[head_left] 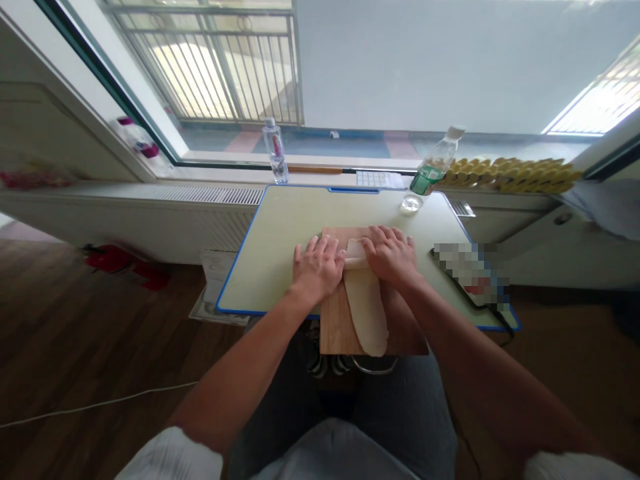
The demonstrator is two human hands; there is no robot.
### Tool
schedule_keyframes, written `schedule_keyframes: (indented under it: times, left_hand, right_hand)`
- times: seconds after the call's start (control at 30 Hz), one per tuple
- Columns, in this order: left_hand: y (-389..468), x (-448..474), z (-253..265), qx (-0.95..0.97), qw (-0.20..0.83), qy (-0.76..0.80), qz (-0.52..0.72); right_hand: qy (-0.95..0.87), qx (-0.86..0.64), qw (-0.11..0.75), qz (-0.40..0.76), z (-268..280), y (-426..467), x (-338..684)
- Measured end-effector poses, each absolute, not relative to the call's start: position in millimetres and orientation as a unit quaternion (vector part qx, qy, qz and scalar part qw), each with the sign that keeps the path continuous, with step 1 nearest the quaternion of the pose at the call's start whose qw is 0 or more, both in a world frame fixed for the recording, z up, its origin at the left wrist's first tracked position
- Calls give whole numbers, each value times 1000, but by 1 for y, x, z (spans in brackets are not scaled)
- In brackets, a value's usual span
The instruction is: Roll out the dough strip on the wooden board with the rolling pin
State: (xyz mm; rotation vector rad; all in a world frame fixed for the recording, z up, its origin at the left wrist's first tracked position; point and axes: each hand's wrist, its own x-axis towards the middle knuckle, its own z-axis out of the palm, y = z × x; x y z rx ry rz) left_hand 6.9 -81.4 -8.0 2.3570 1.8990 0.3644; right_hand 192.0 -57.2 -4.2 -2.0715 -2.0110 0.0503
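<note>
A: What's the room like?

B: A broad glass window (440, 73) fills the far side, above a dark wood-plank floor (65, 353). Against the sill stands a pale, blue-edged table (270, 260).

A: Anything crowding it?

B: A long yellow stack (510, 175) lines the sill at right. On the table, a brown rectangular wooden board (333, 327) juts past the near edge. Near the table's right edge lies a dark-rimmed flat object (465, 277), its face blurred out.

A: And on the board?

B: A long, cream-coloured flat strip of dough (367, 310), running toward the person. A pale crosswise roll (356, 261) lies over its far part; pin or folded dough, I can't tell.

A: The hands?

B: Left hand (319, 265) and right hand (391, 253) rest palm down at either end of that roll, fingers extended, covering its ends.

A: Containers?

B: A clear, green-labelled plastic bottle (427, 177) on the table's far right; a slimmer clear plastic bottle (275, 152) by the window. I can't make out how full either is.
</note>
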Motion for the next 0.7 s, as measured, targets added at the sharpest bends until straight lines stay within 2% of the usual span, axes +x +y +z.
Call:
schedule_keyframes:
  times: [0.3,0.57,0.7]
  left_hand:
    - [-50,6,-6,768,39,631,104]
    - [-22,3,1,769,71,632,68]
    - [-3,1,-1,766,86,633,64]
  right_hand:
    - [-693,-708,132,40,-1,-23,192]
    - [-691,-710,126,58,-3,9,190]
    - [-684,-712,153,48,-2,23,187]
